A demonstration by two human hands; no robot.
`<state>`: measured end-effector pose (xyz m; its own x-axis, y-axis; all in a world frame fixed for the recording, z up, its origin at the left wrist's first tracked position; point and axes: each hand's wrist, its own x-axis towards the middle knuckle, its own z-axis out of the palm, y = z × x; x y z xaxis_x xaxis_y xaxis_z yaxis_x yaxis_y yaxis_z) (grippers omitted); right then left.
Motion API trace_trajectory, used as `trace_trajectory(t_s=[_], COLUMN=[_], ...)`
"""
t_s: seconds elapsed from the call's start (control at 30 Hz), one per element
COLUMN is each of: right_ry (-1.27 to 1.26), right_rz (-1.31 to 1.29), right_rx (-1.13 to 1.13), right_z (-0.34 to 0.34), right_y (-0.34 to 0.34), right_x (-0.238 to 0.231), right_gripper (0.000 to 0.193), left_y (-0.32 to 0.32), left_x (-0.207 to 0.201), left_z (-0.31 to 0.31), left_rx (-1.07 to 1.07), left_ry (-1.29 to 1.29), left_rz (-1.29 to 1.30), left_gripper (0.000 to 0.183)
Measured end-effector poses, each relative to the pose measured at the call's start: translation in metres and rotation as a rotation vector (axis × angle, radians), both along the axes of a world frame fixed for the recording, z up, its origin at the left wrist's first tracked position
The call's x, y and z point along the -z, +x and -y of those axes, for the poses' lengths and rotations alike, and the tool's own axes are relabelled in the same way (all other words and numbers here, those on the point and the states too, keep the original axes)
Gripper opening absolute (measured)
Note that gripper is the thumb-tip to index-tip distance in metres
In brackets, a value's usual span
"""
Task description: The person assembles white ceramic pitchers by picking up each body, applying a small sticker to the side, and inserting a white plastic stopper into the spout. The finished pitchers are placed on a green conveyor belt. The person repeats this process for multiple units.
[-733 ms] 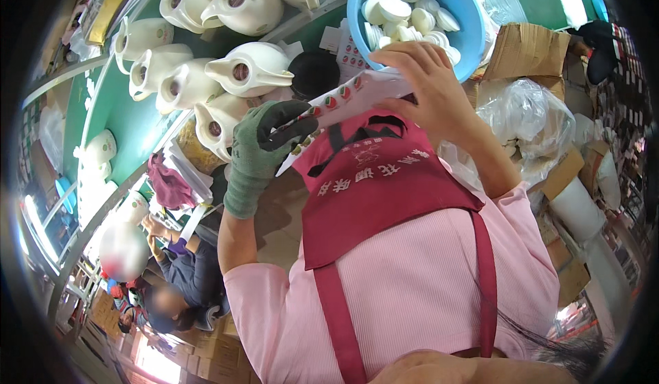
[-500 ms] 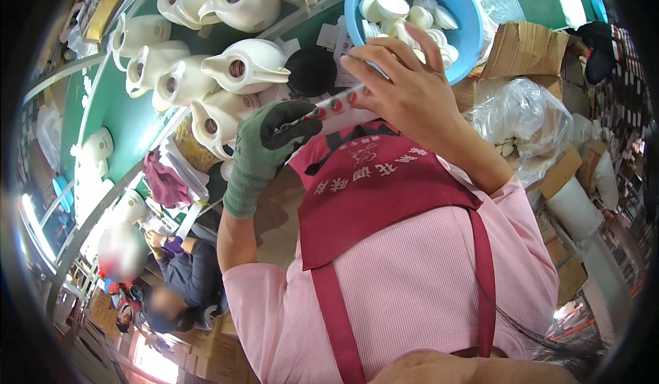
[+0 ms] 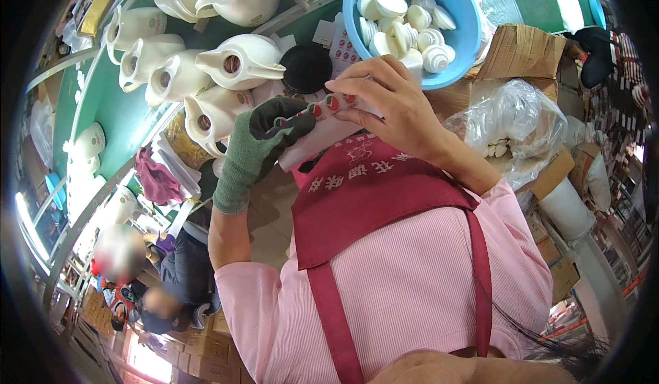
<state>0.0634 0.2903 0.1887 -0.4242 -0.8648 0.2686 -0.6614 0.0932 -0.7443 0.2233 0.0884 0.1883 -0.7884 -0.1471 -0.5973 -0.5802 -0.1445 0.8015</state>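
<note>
My left hand (image 3: 270, 135), in a green knit glove with a dark coated palm, grips a white sticker sheet (image 3: 321, 133) in front of my apron. A row of small round red-and-green stickers runs along the sheet's upper edge. Bare, my right hand (image 3: 395, 102) has its thumb and forefinger closed on that edge, beside the stickers; whether one sticker is peeling off is too small to tell. Just beyond my hands a round black dish (image 3: 307, 69) stands on the bench. A blue basin (image 3: 464, 54) of white lids (image 3: 419, 17) is behind my right hand.
Several white ceramic kettles (image 3: 240, 63) stand at the far left on the green bench (image 3: 120, 126). A second sticker sheet (image 3: 342, 46) lies by the basin. To the right are an open carton (image 3: 525, 51) and a clear plastic bag (image 3: 515, 123). Co-workers (image 3: 182, 267) sit at lower left.
My right hand has come down from in front of the basin, and its spread fingers have closed at the sheet's edge. My left hand still holds the sheet.
</note>
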Motion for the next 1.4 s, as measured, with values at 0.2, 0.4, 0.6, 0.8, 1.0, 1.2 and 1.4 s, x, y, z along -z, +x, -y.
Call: trace_trajectory(t_s=[0.2,0.4,0.6,0.8,1.0,1.2,1.4], right_ry=[0.106,0.035,0.096,0.213,-0.018,-0.067,-0.154], right_rz=[-0.080,-0.171,-0.020,0.106,-0.136,-0.180,-0.236], right_rx=[-0.024,0.024,0.042,-0.025,-0.019,-0.047,-0.056], right_z=[-0.001,-0.001,-0.006,-0.012,-0.021,-0.024,-0.029], right_y=[0.002,0.009,0.008,-0.013,-0.013,-0.009,-0.002], right_x=[0.000,0.005,0.014,0.005,0.004,-0.003,-0.008], right_gripper=[0.040,0.038,0.047,0.050,0.029,0.032,0.040], left_y=[-0.001,-0.003,-0.002,-0.001,-0.008,-0.002,0.010], left_x=[0.002,0.004,0.011,0.008,-0.024,-0.032,-0.037], left_z=[-0.004,0.000,-0.002,-0.012,-0.014,-0.018,-0.019], left_rx=[-0.067,0.013,-0.003,-0.103,0.230,0.275,0.299], left_ry=[0.135,0.074,0.083,-0.020,-1.178,-1.200,-1.330], left_rz=[-0.045,0.009,0.011,-0.247,-0.772,-0.889,-0.888], left_gripper=[0.031,0.030,0.027,0.027,0.045,0.031,0.033])
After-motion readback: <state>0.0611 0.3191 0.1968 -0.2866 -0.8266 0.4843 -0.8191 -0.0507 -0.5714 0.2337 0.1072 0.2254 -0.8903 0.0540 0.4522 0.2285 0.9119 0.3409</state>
